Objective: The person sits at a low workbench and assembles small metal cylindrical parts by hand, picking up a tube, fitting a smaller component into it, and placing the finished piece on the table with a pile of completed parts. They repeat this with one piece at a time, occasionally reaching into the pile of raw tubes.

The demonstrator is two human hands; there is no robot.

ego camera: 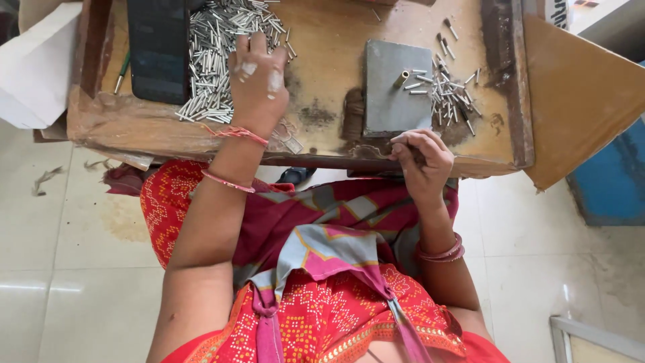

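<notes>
Left hand: the left hand (259, 81) lies palm down on the near edge of the heap of short silver metal tubes (218, 57), fingers drawn together and curled into the heap. Whether a tube is pinched under the fingertips, I cannot tell; the back of the hand hides them.

Right hand: the right hand (420, 158) is at the near rim of the worn wooden work tray (322, 57), fingers pressed together, thumb against forefinger. It may pinch something small and dark; too small to make out.

Heap: loose tubes lying in all directions, no common axis, spreading away from the left hand toward the far side of the tray and beside the flat black slab (159, 47).

Plate: a square grey metal plate (398, 87) sits just beyond the right hand, between it and the far rim.

Brass piece: one short brass-coloured tube (401, 78) rests on the plate, long axis slanting up and to the right, open end toward the person.

Small scatter: a second, thinner scatter of silver metal pins (451, 91) lies across the plate's right edge and onto the wood.

Key relation: the plate and brass piece lie straight ahead of the right hand, near it; the left hand is well apart from them, occupied at the heap.

Other: white tiled floor (87, 269) below the tray.
</notes>
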